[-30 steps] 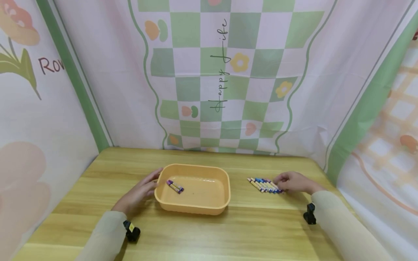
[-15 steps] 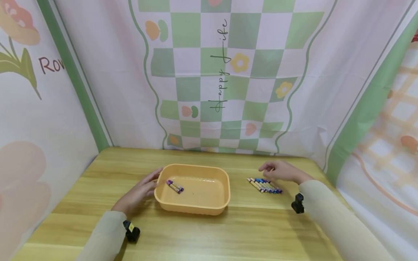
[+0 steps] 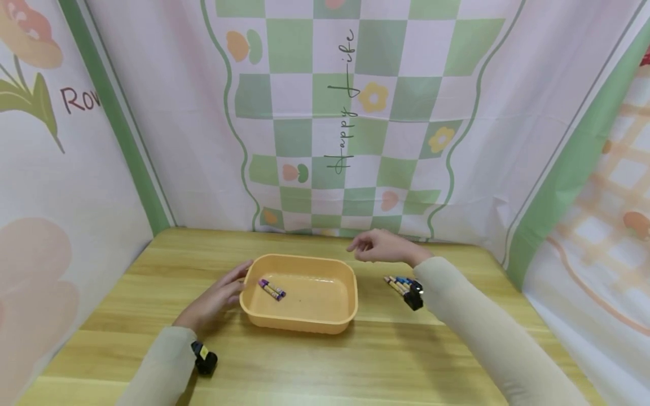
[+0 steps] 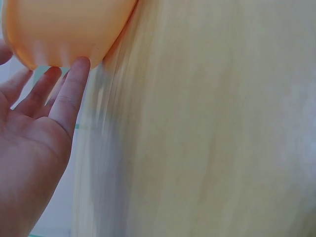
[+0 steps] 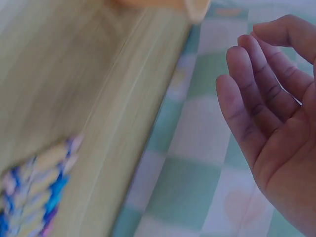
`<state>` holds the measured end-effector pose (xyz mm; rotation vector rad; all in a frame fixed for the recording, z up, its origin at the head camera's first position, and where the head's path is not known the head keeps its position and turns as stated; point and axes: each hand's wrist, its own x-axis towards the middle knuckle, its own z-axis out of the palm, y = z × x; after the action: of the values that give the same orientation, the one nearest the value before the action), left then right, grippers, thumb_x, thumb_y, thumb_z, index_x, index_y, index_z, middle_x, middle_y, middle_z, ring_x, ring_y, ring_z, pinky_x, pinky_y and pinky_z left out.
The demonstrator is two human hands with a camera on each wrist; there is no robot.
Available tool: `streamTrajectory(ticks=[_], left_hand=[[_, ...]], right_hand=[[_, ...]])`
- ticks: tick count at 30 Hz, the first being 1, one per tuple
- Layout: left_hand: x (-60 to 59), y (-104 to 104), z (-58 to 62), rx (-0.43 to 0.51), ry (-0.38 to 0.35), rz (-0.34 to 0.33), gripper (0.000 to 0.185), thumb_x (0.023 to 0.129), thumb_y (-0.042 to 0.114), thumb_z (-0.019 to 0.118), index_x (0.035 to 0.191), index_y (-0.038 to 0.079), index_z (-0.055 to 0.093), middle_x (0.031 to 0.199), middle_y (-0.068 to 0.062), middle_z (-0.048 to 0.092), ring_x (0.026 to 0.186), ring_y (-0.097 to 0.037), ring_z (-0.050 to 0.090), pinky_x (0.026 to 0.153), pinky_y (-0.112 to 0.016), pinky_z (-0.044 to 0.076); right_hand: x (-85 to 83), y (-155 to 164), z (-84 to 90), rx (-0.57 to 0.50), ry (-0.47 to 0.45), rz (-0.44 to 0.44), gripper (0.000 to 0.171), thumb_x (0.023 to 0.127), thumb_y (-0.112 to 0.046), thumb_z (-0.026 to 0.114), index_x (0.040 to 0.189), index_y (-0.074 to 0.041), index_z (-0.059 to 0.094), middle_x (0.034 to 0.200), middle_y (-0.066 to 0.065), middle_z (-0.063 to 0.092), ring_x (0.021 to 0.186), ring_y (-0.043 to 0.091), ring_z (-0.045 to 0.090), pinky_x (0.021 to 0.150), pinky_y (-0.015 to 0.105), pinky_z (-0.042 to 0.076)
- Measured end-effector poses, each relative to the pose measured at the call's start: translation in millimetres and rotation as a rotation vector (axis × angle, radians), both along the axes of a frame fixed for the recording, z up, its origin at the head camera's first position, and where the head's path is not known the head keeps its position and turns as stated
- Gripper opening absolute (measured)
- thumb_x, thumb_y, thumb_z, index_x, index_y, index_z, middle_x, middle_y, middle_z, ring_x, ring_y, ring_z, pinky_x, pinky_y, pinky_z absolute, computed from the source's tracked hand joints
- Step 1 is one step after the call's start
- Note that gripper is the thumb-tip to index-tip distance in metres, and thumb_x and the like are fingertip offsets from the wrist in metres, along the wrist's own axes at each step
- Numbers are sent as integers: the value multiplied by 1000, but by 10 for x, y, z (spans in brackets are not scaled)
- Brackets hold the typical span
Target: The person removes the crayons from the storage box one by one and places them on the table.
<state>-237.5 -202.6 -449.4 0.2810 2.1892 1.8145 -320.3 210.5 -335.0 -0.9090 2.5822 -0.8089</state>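
Crayons, blue-and-purple wrapped row [image 3: 401, 283]: lie on wooden table [image 3: 325, 361], right of orange plastic tray [image 3: 299, 293]; two more crayons [image 3: 272, 290] inside tray.

Head view: right hand [image 3: 381, 248] has left row, now raised near tray's far right corner; carrying a crayon? cannot tell. Left hand [image 3: 215, 301] unmoved, fingers straight against tray's left wall.

Left wrist view: fingertips [image 4: 79, 64] touch tray, no grip.

Right wrist view: right hand's fingers [image 5: 261, 74] loosely curled, no crayon visible.

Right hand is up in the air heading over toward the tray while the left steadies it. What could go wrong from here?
1. The right hand looks empty in the wrist view; if a crayon was meant to come along, this pass may deliver nothing.
2. The right sleeve passes close over the row of crayons on the table and could scatter them.
3. The left hand only touches the orange tray with straight fingers, so a bump could slide it.
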Motion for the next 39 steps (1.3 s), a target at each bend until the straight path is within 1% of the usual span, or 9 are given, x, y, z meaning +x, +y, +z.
streamTrajectory(ticks=[5, 9, 12, 16, 20, 23, 27, 32, 39], left_hand=[[-6, 0, -13, -4, 15, -12, 61, 105, 27, 48, 161, 27, 22, 163, -9, 24, 139, -34, 41, 113, -51, 36], [-17, 5, -28, -3, 28, -17, 61, 105, 24, 47, 161, 25, 23, 162, -10, 26, 139, -35, 41, 112, -51, 37], [-19, 8, -31, 0, 32, -20, 60, 105, 23, 47, 161, 26, 23, 162, -10, 26, 138, -35, 41, 112, -51, 37], [-7, 1, -27, -7, 35, -25, 61, 105, 25, 47, 161, 26, 22, 163, -11, 24, 137, -35, 43, 112, -51, 37], [-3, -5, -23, -11, 27, -27, 60, 106, 26, 46, 161, 27, 22, 163, -11, 24, 136, -35, 44, 112, -52, 36], [-3, -8, -17, -12, 16, -22, 60, 106, 26, 46, 161, 27, 23, 163, -11, 25, 136, -35, 44, 112, -52, 36], [8, -9, 2, -11, 10, -19, 60, 105, 27, 47, 161, 27, 22, 163, -10, 24, 137, -35, 44, 113, -53, 36], [13, -12, 6, -10, 7, -24, 60, 106, 29, 47, 161, 28, 22, 163, -10, 24, 138, -35, 42, 113, -52, 35], [-2, -12, -3, -17, 24, -30, 60, 106, 26, 45, 161, 27, 21, 163, -11, 25, 137, -35, 43, 112, -50, 37]], right_hand=[[-20, -446, 8, 42, -8, 80, 26, 94, -15, 63, 118, -7, 71, 100, -3, 69, 95, 13, 64, 79, 30, 56], [-6, -765, -50, 74, -17, 153, 28, 94, -14, 63, 120, -5, 70, 104, -3, 69, 98, 12, 63, 84, 28, 55], [1, -974, -115, 81, -42, 185, 29, 94, -13, 63, 121, -6, 70, 106, -2, 69, 99, 10, 63, 85, 27, 54], [2, -1217, -207, 93, -108, 191, 30, 94, -14, 64, 122, -9, 69, 106, -3, 68, 94, 12, 65, 80, 27, 55], [-10, -1422, -296, 126, -159, 211, 32, 93, -12, 64, 124, -7, 69, 103, -2, 68, 88, 17, 67, 75, 30, 58], [-24, -1538, -366, 153, -182, 210, 32, 93, -12, 65, 125, -8, 68, 104, -1, 67, 87, 15, 67, 76, 30, 58], [-33, -1654, -441, 194, -172, 179, 32, 91, -15, 67, 124, -13, 68, 107, -2, 65, 90, 10, 63, 79, 26, 55], [-39, -1765, -547, 195, -182, 128, 30, 88, -13, 70, 118, -12, 69, 104, -4, 65, 91, 9, 61, 80, 24, 53], [-67, -1844, -708, 178, -127, 88, 26, 86, -8, 72, 111, -9, 72, 92, -5, 69, 80, 6, 64, 71, 19, 53]])
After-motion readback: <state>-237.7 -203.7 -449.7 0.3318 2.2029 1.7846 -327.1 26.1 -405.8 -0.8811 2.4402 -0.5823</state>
